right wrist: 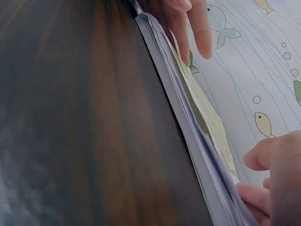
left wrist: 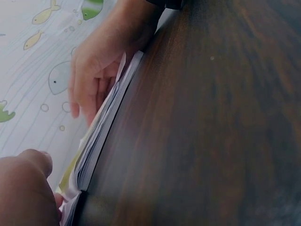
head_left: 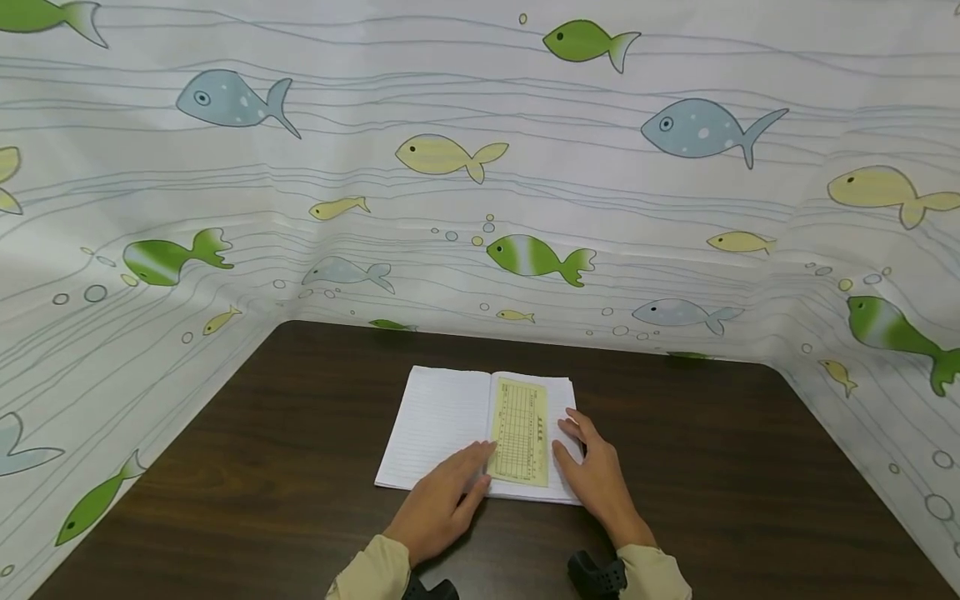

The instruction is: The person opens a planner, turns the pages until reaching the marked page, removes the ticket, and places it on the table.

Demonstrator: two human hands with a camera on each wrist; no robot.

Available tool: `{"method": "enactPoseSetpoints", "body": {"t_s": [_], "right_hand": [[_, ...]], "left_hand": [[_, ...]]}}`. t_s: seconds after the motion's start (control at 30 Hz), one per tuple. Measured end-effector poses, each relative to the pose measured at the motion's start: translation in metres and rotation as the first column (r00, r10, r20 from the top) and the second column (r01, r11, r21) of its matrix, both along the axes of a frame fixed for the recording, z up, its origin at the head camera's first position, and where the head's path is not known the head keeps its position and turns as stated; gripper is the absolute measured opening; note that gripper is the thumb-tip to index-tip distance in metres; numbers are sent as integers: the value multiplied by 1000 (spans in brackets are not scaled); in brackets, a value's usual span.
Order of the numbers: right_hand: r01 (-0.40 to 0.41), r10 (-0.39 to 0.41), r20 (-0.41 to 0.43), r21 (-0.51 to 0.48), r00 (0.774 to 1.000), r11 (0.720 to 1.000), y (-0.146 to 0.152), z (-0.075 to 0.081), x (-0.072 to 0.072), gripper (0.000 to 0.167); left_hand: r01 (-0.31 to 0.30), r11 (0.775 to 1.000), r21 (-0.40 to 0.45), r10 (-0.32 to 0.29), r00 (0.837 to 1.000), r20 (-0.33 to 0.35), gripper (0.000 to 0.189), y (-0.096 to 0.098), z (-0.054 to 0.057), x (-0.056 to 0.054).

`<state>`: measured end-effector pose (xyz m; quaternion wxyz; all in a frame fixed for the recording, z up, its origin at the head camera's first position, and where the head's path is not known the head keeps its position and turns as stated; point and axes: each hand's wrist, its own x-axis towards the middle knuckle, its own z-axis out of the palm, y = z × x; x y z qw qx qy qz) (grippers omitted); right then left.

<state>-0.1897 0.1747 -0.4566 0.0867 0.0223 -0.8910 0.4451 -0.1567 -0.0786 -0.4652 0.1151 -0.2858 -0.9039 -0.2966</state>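
Observation:
An open notebook (head_left: 446, 417) with lined white pages lies flat on the table. On its right page rests a pale yellow slip (head_left: 520, 429) printed with a table. My left hand (head_left: 442, 504) lies over the notebook's lower middle, its straight fingertips touching the slip's left edge. Toward the right side of the same page, my right hand (head_left: 597, 477) rests with loosely bent fingers, just apart from the slip. In the right wrist view, the slip (right wrist: 211, 122) stands slightly raised off the page along its near edge. Neither hand grips anything.
The dark wooden table (head_left: 247, 467) extends on both sides of the notebook. A white sheet (head_left: 420, 92) printed with fish encloses its back and sides. Black bands (head_left: 596, 575) sit at both wrists, beside beige sleeves (head_left: 656, 575).

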Motion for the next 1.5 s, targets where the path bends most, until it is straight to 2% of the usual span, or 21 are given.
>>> {"method": "enactPoseSetpoints", "body": {"t_s": [0.1, 0.27, 0.43, 0.57, 0.73, 0.9, 1.03, 1.17, 1.3, 1.5], "right_hand": [[-12, 12, 1, 4, 1000, 1000, 0, 1, -2, 60], [-55, 55, 0, 6, 998, 998, 0, -2, -2, 59], [-81, 80, -31, -49, 996, 995, 0, -8, 1, 59], [-40, 31, -84, -101, 996, 994, -2, -8, 1, 54], [49, -63, -115, -118, 991, 992, 1, -4, -1, 50], [111, -120, -75, -119, 990, 987, 33, 0, -5, 52], [171, -172, -34, -29, 985, 985, 74, 5, -3, 52], [196, -197, 4, 68, 980, 978, 106, 10, 4, 52], [190, -195, 37, 107, 980, 976, 123, 15, 9, 56], [197, -205, 56, 126, 977, 972, 130, 17, 8, 63]], "left_hand": [[16, 999, -32, -16, 1000, 11, 49, 0, 1, -1], [98, 985, -139, -94, 995, 36, 53, 1, 0, -2], [153, 967, -205, -160, 987, -18, 56, -1, -5, -1], [167, 962, -216, -179, 983, -38, 56, -2, -5, 0], [151, 965, -215, -165, 985, -45, 60, -1, -4, 1], [144, 969, -201, -155, 987, -36, 62, -1, -4, 1], [143, 969, -203, -155, 987, -45, 59, -2, -4, 0], [143, 969, -204, -157, 986, -52, 59, -2, -3, 0], [139, 969, -203, -153, 987, -52, 59, -1, -3, -1], [136, 973, -189, -151, 986, -69, 58, -1, -3, -2]]}}
